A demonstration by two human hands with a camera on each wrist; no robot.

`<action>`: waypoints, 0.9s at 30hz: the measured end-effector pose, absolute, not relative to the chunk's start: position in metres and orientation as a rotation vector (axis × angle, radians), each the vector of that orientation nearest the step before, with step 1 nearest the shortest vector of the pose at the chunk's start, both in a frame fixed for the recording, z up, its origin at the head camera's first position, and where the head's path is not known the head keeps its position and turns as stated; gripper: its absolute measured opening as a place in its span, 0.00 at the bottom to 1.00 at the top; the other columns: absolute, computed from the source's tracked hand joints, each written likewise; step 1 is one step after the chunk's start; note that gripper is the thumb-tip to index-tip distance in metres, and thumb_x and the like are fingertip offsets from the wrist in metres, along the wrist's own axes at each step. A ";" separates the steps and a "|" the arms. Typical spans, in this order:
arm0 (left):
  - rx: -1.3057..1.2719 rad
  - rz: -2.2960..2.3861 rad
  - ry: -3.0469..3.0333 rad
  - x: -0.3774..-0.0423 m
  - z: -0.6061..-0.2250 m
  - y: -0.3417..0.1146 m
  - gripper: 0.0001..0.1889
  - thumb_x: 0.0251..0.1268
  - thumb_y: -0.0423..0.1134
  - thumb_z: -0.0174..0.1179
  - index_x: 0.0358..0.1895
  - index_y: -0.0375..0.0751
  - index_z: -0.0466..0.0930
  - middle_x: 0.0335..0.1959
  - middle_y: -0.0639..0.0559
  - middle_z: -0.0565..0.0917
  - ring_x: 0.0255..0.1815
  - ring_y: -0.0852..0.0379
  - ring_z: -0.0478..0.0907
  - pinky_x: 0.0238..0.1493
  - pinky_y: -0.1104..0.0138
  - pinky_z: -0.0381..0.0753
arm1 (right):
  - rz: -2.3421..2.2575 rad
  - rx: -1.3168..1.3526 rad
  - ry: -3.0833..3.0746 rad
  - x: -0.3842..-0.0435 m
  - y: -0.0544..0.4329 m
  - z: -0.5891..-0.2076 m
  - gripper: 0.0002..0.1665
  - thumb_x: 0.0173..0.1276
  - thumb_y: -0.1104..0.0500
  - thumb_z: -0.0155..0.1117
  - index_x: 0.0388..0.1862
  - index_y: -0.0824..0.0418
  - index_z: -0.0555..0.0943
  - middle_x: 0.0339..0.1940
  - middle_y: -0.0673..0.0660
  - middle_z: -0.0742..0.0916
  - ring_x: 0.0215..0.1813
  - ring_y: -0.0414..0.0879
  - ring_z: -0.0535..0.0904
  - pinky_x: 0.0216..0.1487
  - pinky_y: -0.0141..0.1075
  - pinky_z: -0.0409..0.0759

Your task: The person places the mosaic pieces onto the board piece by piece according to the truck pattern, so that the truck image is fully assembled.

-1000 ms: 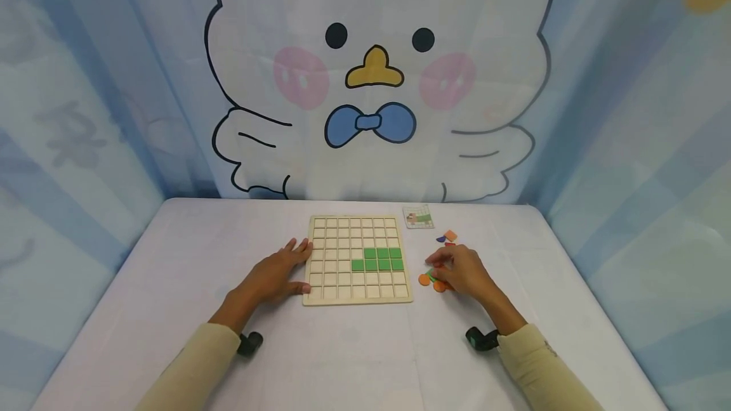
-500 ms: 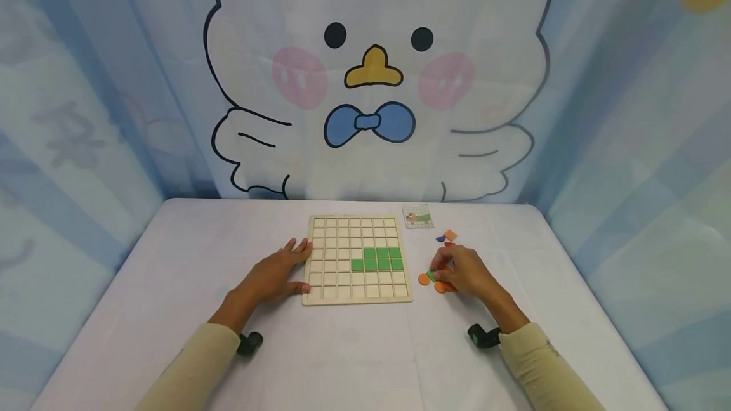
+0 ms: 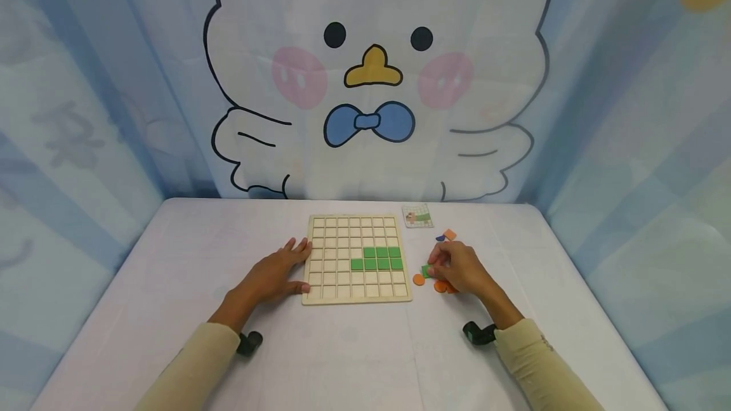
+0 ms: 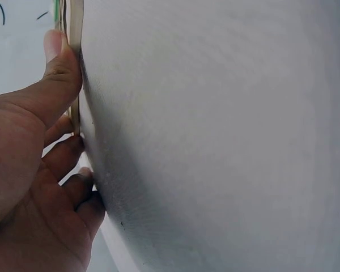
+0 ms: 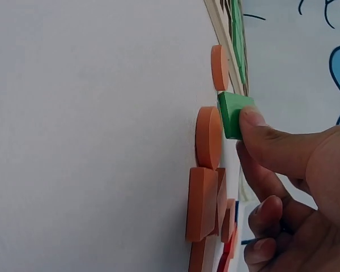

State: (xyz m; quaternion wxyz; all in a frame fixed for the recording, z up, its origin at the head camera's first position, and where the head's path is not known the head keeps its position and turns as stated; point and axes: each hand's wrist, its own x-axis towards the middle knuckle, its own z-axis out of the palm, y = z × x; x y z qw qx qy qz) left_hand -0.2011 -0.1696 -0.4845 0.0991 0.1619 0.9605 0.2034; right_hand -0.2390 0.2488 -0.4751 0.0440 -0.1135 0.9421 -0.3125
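Note:
A wooden grid board (image 3: 331,243) lies on the white table, with several green square tiles (image 3: 382,264) set in its right side. My left hand (image 3: 273,276) rests at the board's left edge, fingers spread; the left wrist view shows the thumb (image 4: 59,68) on the frame. To the right of the board, my right hand (image 3: 464,269) pinches a green square tile (image 5: 231,113) between thumb and fingers. That tile is tilted up over the loose pieces, close to an orange disc (image 5: 208,136). Part of the loose pile is hidden behind this hand in the head view.
Another orange disc (image 3: 419,280) lies between the board and the right hand. Orange square blocks (image 5: 202,204) and red pieces (image 5: 229,249) are grouped nearby. Farther back are a blue piece (image 3: 440,238), an orange square (image 3: 450,234) and a small printed card (image 3: 418,215).
My right hand has picked a green square tile out of the loose pieces and shifted slightly left with it. The nearby orange disc has slid left toward the board. The left hand stays put.

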 end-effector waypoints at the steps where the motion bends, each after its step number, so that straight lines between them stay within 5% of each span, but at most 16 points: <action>1: 0.479 0.601 2.841 -0.201 -0.485 -0.170 0.51 0.65 0.53 0.73 0.86 0.43 0.55 0.88 0.44 0.55 0.88 0.33 0.51 0.80 0.35 0.64 | -0.972 -0.342 2.888 -0.240 0.248 -0.475 0.09 0.66 0.63 0.79 0.35 0.55 0.84 0.31 0.52 0.85 0.34 0.44 0.78 0.35 0.33 0.78; 12: 0.467 0.598 2.841 -0.201 -0.483 -0.169 0.51 0.65 0.53 0.72 0.86 0.43 0.55 0.88 0.44 0.55 0.88 0.34 0.51 0.80 0.35 0.63 | -1.108 -0.400 2.976 -0.248 0.217 -0.467 0.08 0.64 0.60 0.82 0.35 0.54 0.87 0.31 0.50 0.90 0.33 0.46 0.71 0.35 0.35 0.68; 27: 0.462 0.603 2.841 -0.201 -0.485 -0.169 0.51 0.65 0.52 0.73 0.86 0.43 0.55 0.88 0.45 0.55 0.89 0.35 0.50 0.81 0.35 0.63 | -1.166 -0.422 2.906 -0.252 0.153 -0.464 0.07 0.68 0.57 0.79 0.36 0.50 0.87 0.32 0.47 0.89 0.36 0.46 0.73 0.40 0.38 0.71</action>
